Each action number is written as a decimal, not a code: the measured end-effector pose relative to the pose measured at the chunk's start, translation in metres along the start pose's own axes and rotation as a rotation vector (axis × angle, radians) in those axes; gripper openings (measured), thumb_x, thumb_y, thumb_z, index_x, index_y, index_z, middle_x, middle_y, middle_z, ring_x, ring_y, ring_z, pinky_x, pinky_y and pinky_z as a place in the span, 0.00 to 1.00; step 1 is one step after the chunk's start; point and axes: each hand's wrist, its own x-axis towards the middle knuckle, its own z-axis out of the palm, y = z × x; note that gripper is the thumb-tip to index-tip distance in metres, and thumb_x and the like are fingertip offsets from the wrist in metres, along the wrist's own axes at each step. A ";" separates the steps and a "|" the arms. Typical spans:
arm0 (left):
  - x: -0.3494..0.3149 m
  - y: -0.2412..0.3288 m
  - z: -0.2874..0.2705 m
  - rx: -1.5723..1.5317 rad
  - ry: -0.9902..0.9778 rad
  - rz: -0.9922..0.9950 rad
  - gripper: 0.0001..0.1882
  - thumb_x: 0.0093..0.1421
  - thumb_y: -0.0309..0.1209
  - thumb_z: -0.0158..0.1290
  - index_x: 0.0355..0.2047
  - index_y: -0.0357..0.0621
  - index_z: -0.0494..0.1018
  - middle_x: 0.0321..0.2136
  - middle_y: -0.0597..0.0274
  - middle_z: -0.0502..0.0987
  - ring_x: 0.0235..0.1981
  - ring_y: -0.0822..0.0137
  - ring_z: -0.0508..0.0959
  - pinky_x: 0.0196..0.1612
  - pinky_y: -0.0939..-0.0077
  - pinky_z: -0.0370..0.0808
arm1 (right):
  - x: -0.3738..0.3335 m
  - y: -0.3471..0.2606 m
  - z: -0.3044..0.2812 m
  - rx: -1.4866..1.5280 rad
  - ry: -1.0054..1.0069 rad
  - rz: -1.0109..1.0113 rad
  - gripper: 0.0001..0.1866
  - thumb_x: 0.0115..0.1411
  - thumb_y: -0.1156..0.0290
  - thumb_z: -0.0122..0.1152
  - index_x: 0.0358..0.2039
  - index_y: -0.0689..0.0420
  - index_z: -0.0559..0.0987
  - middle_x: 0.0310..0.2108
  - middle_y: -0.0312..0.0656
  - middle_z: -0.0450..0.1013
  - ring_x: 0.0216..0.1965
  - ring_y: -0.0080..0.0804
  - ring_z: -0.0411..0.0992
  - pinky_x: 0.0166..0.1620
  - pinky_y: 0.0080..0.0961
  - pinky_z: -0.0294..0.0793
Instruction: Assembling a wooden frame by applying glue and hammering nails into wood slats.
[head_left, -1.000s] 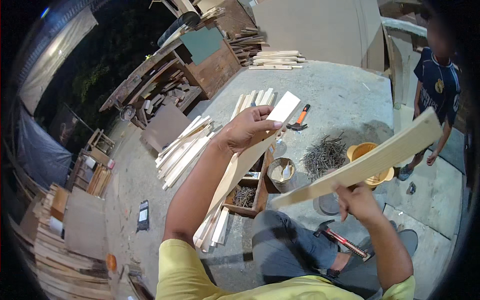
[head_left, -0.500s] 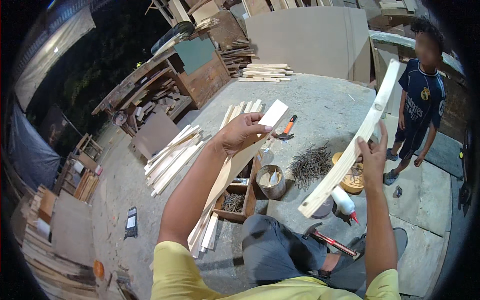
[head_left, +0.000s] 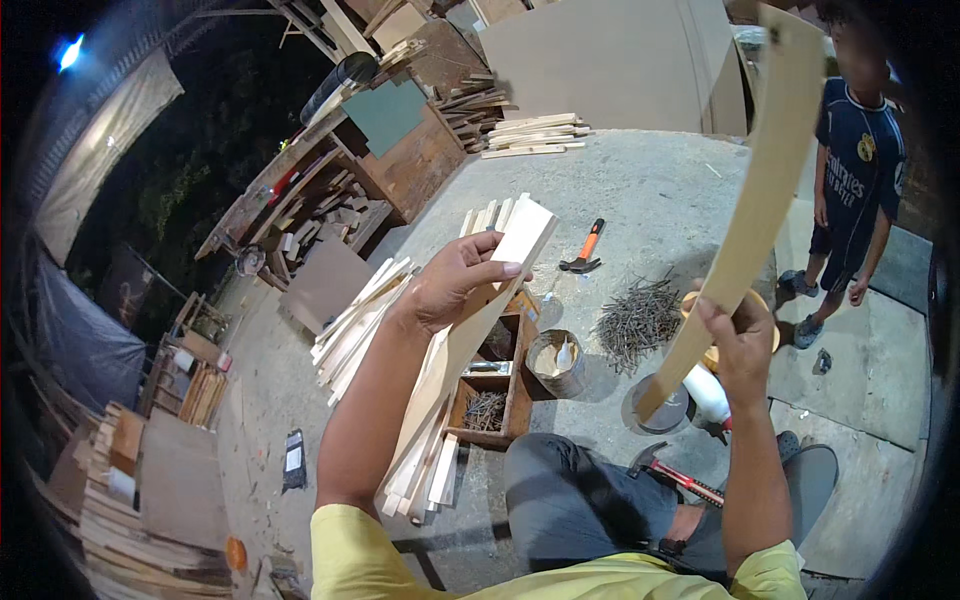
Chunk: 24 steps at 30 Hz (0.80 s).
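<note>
Right hand (head_left: 742, 338) closed around lower third of long thin wooden slat (head_left: 752, 180), raised near-upright; left hand (head_left: 455, 285) pinching shorter slat (head_left: 470, 330); both judged light, stiff, slightly whippy, best gripped near middle

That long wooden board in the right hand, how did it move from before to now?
The right hand swung the long wooden slat up from nearly flat to almost upright, gripping its lower part throughout. The left hand kept holding its shorter wooden slat, and the pile of nails stayed on the concrete.
</note>
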 end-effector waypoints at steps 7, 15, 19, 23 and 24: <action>0.003 0.001 -0.004 -0.018 -0.007 0.011 0.29 0.55 0.27 0.63 0.56 0.33 0.69 0.42 0.56 0.82 0.42 0.70 0.82 0.51 0.74 0.77 | -0.052 -0.015 0.068 0.335 -0.121 0.023 0.21 0.59 0.69 0.59 0.50 0.67 0.76 0.42 0.49 0.77 0.35 0.31 0.77 0.40 0.30 0.78; 0.001 0.002 -0.003 -0.077 -0.008 -0.010 0.28 0.56 0.24 0.61 0.57 0.34 0.67 0.40 0.54 0.82 0.42 0.68 0.82 0.52 0.72 0.78 | -0.087 0.015 0.124 0.477 -0.333 0.316 0.17 0.57 0.71 0.64 0.46 0.66 0.81 0.38 0.46 0.81 0.40 0.28 0.80 0.44 0.28 0.79; 0.001 0.001 -0.001 -0.086 -0.013 -0.044 0.29 0.56 0.25 0.61 0.58 0.34 0.66 0.42 0.54 0.81 0.42 0.66 0.82 0.52 0.70 0.78 | -0.114 0.043 0.147 0.235 -0.478 0.320 0.15 0.54 0.67 0.67 0.41 0.60 0.83 0.32 0.47 0.82 0.35 0.35 0.82 0.38 0.31 0.79; 0.004 -0.005 0.001 -0.106 0.014 -0.057 0.30 0.57 0.26 0.62 0.58 0.35 0.65 0.43 0.53 0.81 0.43 0.66 0.82 0.51 0.69 0.77 | -0.132 0.059 0.166 0.186 -0.669 0.385 0.13 0.55 0.64 0.66 0.39 0.57 0.83 0.31 0.50 0.81 0.34 0.43 0.82 0.36 0.34 0.79; 0.005 -0.006 0.000 -0.101 0.023 -0.064 0.30 0.58 0.27 0.62 0.59 0.35 0.64 0.42 0.52 0.81 0.43 0.66 0.81 0.51 0.70 0.77 | -0.133 0.061 0.168 0.230 -0.703 0.415 0.13 0.56 0.63 0.66 0.39 0.56 0.83 0.32 0.50 0.81 0.34 0.43 0.82 0.36 0.34 0.79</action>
